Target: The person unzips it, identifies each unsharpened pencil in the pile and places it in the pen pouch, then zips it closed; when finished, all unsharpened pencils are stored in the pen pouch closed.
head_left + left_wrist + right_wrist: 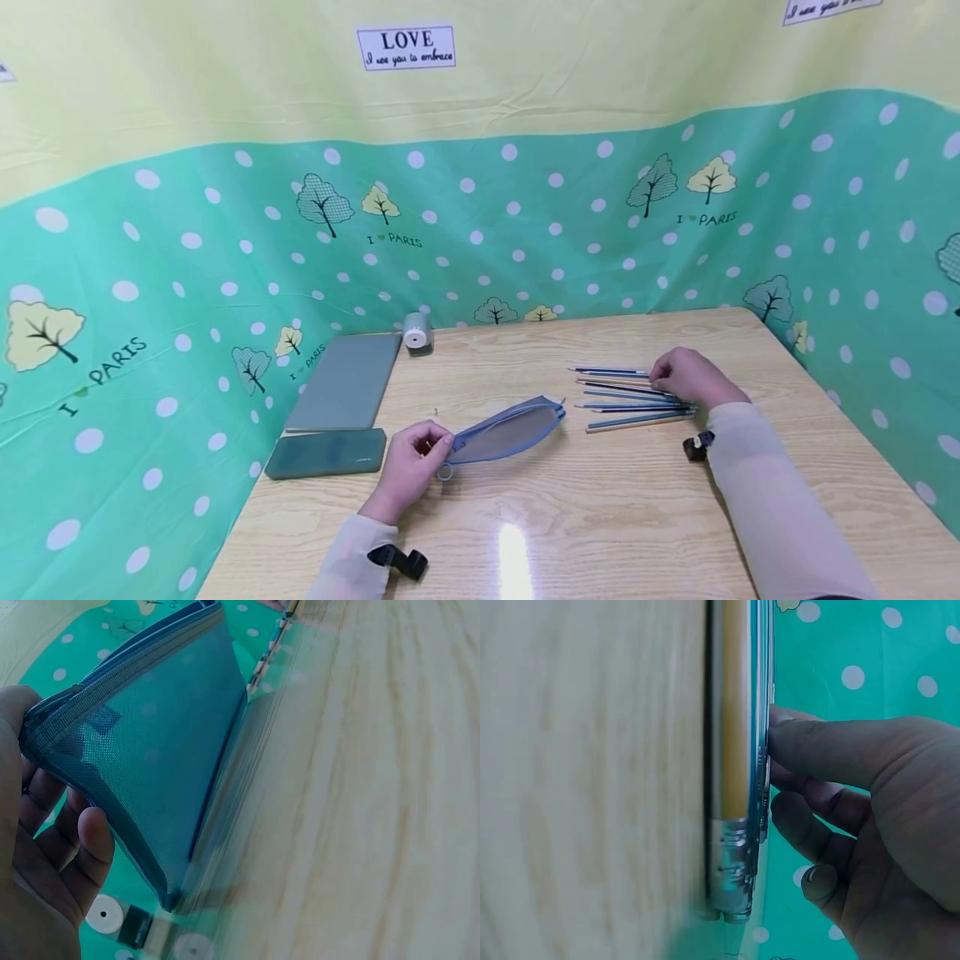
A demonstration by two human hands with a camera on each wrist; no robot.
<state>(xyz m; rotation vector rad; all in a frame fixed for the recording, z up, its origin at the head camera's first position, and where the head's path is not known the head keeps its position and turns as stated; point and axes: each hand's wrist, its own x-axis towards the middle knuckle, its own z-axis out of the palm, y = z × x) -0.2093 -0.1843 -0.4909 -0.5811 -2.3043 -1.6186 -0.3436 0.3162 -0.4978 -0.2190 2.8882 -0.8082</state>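
Pouch blue; pencils blue, yellow; cloth green, pale-dotted.

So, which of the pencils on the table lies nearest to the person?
The yellow pencil at the near edge of the group, lowest in the head view; the other pencils all lie farther back.

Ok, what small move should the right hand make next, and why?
Probably have the right hand lift one of the pencils off the table: it is right near their metal-banded ends, and the left hand holds the blue mesh zipper pouch by one end, the other end pointing toward them.
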